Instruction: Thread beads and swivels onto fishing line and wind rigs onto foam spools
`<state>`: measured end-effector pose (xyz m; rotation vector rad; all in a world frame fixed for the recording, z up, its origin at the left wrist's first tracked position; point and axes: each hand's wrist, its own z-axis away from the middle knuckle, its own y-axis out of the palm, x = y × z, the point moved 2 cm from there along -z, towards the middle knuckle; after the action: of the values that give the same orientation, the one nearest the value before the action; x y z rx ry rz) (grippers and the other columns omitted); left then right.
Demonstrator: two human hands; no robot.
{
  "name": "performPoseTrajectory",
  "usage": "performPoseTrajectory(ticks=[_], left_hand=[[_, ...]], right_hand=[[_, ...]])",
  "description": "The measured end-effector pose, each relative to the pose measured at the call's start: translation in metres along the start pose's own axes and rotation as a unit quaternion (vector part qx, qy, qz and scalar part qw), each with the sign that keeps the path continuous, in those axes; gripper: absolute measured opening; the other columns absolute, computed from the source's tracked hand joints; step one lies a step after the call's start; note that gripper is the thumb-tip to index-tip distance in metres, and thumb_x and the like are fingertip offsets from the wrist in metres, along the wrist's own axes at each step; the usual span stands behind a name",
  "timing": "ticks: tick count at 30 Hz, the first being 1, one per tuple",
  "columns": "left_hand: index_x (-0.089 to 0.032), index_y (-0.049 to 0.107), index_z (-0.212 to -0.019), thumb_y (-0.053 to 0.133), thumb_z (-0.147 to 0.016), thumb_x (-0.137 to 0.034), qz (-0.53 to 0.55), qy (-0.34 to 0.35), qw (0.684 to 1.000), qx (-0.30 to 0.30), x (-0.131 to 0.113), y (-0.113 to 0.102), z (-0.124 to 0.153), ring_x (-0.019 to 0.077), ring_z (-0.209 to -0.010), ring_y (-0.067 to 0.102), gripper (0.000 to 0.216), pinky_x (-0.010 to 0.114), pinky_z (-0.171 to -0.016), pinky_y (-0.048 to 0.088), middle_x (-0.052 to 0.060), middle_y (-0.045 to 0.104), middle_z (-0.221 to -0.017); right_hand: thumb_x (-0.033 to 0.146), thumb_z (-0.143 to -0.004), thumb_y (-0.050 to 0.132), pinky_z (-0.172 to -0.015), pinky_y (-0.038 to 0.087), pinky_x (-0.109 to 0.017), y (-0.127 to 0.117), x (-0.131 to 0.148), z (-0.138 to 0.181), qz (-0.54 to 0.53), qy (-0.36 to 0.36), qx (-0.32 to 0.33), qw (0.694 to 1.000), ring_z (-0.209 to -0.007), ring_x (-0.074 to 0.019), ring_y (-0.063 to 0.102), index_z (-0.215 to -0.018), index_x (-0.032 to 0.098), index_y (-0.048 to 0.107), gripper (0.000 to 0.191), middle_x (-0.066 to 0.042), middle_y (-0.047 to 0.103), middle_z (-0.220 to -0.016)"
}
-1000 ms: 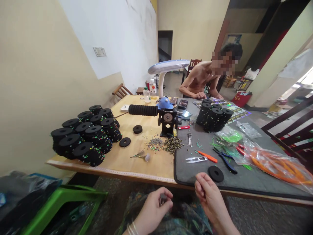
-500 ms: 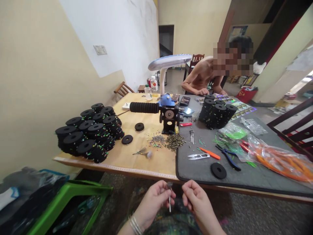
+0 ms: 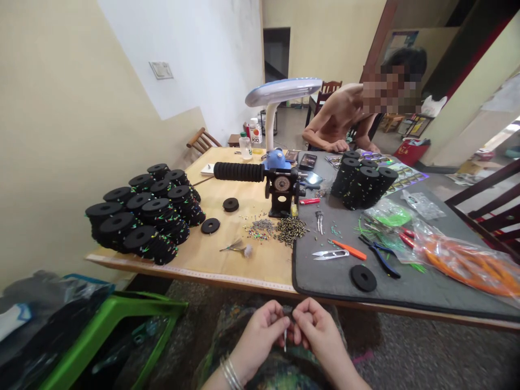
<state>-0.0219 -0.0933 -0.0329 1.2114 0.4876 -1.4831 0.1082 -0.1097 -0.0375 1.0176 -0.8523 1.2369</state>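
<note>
Over my lap, just off the table's front edge, my left hand (image 3: 270, 326) pinches a thin pale strip (image 3: 285, 341) that hangs below its fingertips. What kind of strip it is I cannot make out. My right hand (image 3: 314, 320) is close beside it, thumb and forefinger pressed together at the strip's upper end; whatever lies between them is too small to name. Ahead on the table are a small bundle of fine strands (image 3: 239, 248), piles of tiny brass-coloured beads (image 3: 291, 230) and silver beads (image 3: 263, 225), and thread snips (image 3: 330, 254).
Stacks of black foam spools (image 3: 138, 238) stand at left, more black spools (image 3: 365, 181) at right. A black clamp device (image 3: 281, 189) stands mid-table beneath a lamp (image 3: 282, 92). Pliers (image 3: 379, 257), an orange-handled tool (image 3: 348, 249) and bagged orange tubing (image 3: 467, 262) lie right. A person (image 3: 341, 116) sits opposite.
My right hand has moved left and come up against my left hand, whose fingers still hold the pale strip. The view has shifted slightly.
</note>
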Motion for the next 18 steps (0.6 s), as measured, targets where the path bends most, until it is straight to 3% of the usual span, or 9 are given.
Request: performPoseTrajectory(ticks=[10, 18], left_hand=[[-0.019, 0.045, -0.068, 0.068, -0.073, -0.043, -0.072, 0.034, 0.997, -0.021, 0.0029, 0.0024, 0.0012, 0.011, -0.052, 0.052, 0.033, 0.021, -0.048, 0.039, -0.003, 0.056, -0.056], [-0.017, 0.051, -0.078, 0.071, -0.069, -0.042, 0.027, -0.016, 0.999, -0.011, 0.0056, 0.0034, 0.001, 0.0108, -0.053, 0.054, 0.033, 0.022, -0.051, 0.039, -0.003, 0.057, -0.058]], right_hand=[[0.06, -0.075, 0.061, -0.04, 0.027, -0.019, -0.0006, -0.0091, -0.0019, 0.06, -0.037, -0.01, 0.997, -0.036, -0.0082, 0.04, -0.07, 0.02, 0.051, 0.041, 0.005, 0.053, -0.041], [0.065, -0.068, 0.063, -0.037, 0.022, -0.018, 0.001, -0.0067, -0.0007, 0.011, -0.009, -0.012, 1.0, -0.032, -0.0067, 0.033, -0.067, 0.021, 0.047, 0.047, 0.008, 0.048, -0.036]])
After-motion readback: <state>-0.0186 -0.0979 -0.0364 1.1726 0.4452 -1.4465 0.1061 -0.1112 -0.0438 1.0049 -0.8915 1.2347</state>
